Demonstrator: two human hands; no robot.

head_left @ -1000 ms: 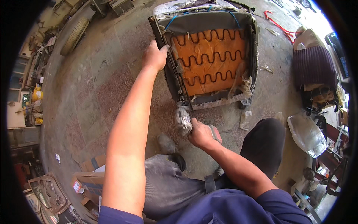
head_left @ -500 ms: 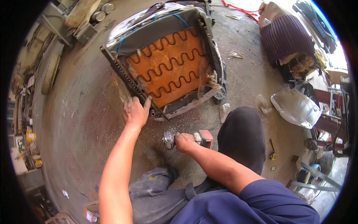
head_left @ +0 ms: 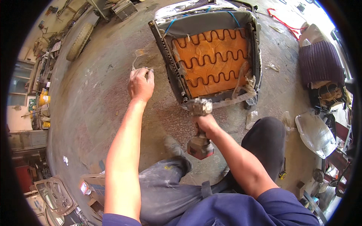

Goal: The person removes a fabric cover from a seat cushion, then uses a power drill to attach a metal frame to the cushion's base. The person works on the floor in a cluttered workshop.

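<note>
A car seat (head_left: 215,81) lies on the floor in front of me, its underside showing wavy springs over an orange panel. My right hand (head_left: 207,124) grips the handle of a cordless power driver (head_left: 200,147), held upright with its metallic head (head_left: 201,106) by the seat frame's near corner; its tip is hard to make out. Left of the seat's dark metal rail (head_left: 167,58), and apart from it, my left hand (head_left: 141,86) has its fingers drawn together on what looks like a thin, see-through scrap of plastic film (head_left: 138,56).
A tyre (head_left: 80,42) lies at the far left. To the right are a purple ribbed seat cushion (head_left: 322,64), a plastic-wrapped panel (head_left: 316,132) and a tape measure (head_left: 283,174). A cardboard box (head_left: 94,184) stands near my left forearm. Plastic scraps (head_left: 252,118) litter the floor.
My left hand has come off the seat rail and moved left, the film with it. My right hand has raised the driver and turned it upright, toward the seat's near corner. The view has shifted.
</note>
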